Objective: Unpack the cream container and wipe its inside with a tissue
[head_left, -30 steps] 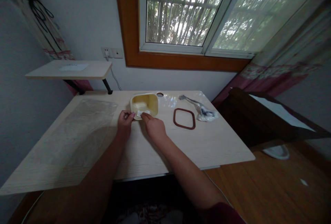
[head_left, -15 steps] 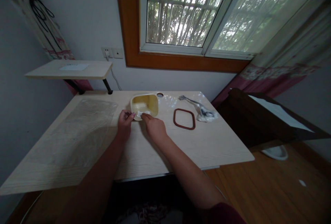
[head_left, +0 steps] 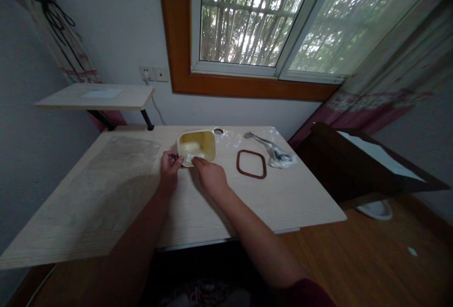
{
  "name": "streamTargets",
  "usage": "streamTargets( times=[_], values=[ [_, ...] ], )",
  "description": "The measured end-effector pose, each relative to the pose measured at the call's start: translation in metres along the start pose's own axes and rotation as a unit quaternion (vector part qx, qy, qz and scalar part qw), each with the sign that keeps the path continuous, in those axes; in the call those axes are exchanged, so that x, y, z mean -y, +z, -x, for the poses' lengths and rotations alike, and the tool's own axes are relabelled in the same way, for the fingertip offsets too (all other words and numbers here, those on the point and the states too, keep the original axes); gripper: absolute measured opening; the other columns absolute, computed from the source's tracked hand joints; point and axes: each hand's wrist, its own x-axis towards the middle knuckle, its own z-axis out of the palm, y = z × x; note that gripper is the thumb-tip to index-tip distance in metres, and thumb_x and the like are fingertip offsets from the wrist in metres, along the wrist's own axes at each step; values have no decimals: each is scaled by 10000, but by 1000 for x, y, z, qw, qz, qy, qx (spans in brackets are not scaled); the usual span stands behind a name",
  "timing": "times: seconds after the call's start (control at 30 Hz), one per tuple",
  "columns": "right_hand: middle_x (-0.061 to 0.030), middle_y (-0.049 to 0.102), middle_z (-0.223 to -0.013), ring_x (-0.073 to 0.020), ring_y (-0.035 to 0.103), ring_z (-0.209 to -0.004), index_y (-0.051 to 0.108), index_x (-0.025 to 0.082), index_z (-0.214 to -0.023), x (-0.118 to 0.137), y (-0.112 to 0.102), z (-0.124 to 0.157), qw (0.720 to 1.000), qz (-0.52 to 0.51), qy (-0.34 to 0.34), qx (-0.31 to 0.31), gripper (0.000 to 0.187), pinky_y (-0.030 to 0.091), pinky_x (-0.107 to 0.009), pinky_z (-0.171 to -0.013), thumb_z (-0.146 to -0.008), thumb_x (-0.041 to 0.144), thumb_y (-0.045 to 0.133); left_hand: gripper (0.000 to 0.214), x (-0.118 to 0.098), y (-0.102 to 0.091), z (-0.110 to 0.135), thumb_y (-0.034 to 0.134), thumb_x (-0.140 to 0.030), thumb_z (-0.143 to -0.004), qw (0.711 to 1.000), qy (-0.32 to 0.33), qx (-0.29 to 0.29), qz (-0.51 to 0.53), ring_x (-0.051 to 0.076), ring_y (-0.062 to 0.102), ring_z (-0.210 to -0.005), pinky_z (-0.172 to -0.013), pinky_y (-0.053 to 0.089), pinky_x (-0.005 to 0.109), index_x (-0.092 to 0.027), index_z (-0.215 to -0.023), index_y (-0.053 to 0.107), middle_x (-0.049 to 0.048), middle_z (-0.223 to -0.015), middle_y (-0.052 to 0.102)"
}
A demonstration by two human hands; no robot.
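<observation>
A pale yellow plastic bin [head_left: 198, 141] with rounded corners sits on the desk, its open side facing up. My left hand [head_left: 170, 165] has its fingers closed on the bin's near left corner, the thumb along the rim. At the near rim lies a small white piece [head_left: 191, 157], too small to make out its kind. My right hand [head_left: 212, 174] is closed with its fingertips on that white piece at the near wall; the hand partly hides it. To the right, a reddish-brown rounded frame [head_left: 251, 164] lies flat on the desk.
A clear plastic bag with dark contents and a grey strip [head_left: 279, 156] lies at the right. Flat plastic film [head_left: 116, 174] covers part of the left side. A raised shelf [head_left: 99, 97] stands back left. The cable hole [head_left: 218, 131] is behind the bin.
Both hands keep nearly the same hold at the bin's near rim. The view has shifted only slightly.
</observation>
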Motion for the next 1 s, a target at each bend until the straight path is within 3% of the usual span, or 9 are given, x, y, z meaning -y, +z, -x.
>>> streamTargets(
  times=[0.3, 0.6, 0.77, 1.0],
  values=[
    [-60, 561, -1507, -216, 698, -1117, 535, 266, -1435, 2, -4, 1, 1000, 2, -1, -7, 455, 572, -341, -903, -1008, 176, 408, 367, -2, 0, 1, 801, -395, -760, 1000, 4, 6, 1, 104, 520, -664, -589, 436, 211, -213, -940, 537, -29, -811, 531],
    [-101, 572, -1488, -233, 711, -1080, 534, 254, -1433, 6, -8, 1, 1000, 15, 10, 10, 461, 570, -341, -867, -994, 182, 415, 379, -1, 2, 3, 797, -425, -763, 999, -39, 33, 3, 108, 574, -620, -575, 473, 224, -204, -932, 540, -25, -782, 589],
    [-105, 680, -1337, -248, 714, -1049, 571, 240, -1392, 13, -13, 1, 1000, -13, -22, 10, 431, 557, -343, -862, -976, 234, 460, 349, -1, 2, 3, 807, -428, -747, 999, -36, 32, -8, 108, 557, -600, -580, 473, 229, -200, -840, 559, -40, -715, 559],
    [-127, 757, -1145, -250, 697, -1053, 718, 173, -1178, 12, -23, -18, 998, 15, -51, 27, 321, 512, -317, -914, -951, 181, 492, 321, -4, 4, 3, 798, -441, -746, 998, -51, 35, -7, 123, 561, -612, -593, 452, 238, -186, -765, 605, -21, -665, 582]
  ],
)
